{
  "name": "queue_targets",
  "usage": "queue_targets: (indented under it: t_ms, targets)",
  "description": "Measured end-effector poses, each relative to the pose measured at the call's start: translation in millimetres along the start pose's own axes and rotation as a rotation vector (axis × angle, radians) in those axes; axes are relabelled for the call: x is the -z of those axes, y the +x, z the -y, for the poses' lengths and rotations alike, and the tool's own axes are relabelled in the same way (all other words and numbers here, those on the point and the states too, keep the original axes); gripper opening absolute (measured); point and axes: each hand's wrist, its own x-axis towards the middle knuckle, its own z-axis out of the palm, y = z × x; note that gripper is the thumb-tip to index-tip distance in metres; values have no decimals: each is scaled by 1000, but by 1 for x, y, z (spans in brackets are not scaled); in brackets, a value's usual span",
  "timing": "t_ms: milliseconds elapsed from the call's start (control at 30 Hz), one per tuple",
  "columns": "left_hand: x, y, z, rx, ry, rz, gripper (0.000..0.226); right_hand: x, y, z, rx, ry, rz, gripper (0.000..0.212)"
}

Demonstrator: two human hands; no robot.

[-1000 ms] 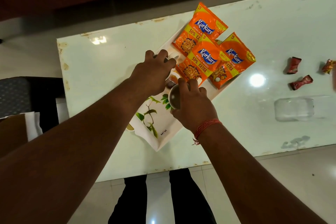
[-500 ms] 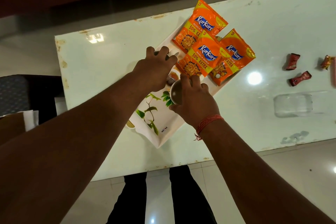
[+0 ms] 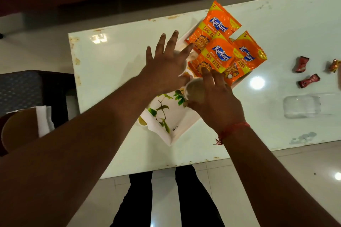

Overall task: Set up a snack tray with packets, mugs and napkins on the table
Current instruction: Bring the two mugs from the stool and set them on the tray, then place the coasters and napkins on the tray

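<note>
A white tray [image 3: 172, 121] with a green leaf print lies at an angle on the pale table [image 3: 114, 64]. Three orange Kurkure packets [image 3: 219, 55] overlap on its far end. A mug [image 3: 194, 89] stands on the tray's middle. My right hand [image 3: 216, 99] hovers over it with fingers spread and straight, holding nothing. My left hand [image 3: 166, 66] is spread open above a second mug, which it mostly hides. No napkin shows on the tray.
Three crumpled red wrappers [image 3: 301, 64] lie on the table's right side, with a clear plastic piece [image 3: 302, 106] nearer me. White napkins [image 3: 44, 118] sit on a dark chair at the left. My legs stand at the table's near edge.
Both hands gripped the mugs on the tray before. Now the fingers of both have straightened and lifted off, leaving the mugs standing.
</note>
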Motion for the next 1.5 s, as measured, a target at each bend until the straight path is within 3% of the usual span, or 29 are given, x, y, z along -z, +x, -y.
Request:
queue_targets:
  t_ms: [167,800,900,967,1033,1133,1267,1500]
  targets:
    - [2,-47,24,96,-85,-74,82,0,-18,39,42,24,-81,79]
    - [-8,-292,292,660,-378,-55,79,-142,-57,351,393,152,263,68]
    - [-20,-324,318,782,-650,-129,67,-169,-63,386,295,299,322,63]
    - [-28,-343,326,909,-902,-201,61,-183,-67,402,102,462,417,63]
    - [-35,-356,329,1040,-1109,-200,56,-193,-72,415,-99,621,514,60]
    - [-43,-363,329,1059,-1386,-160,48,-203,-78,424,-246,800,587,58]
    - [-42,-365,324,1003,-1477,-208,41,-203,-85,433,-264,897,635,72]
    - [-25,-359,299,964,-1513,-274,41,-190,-82,410,-166,886,632,64]
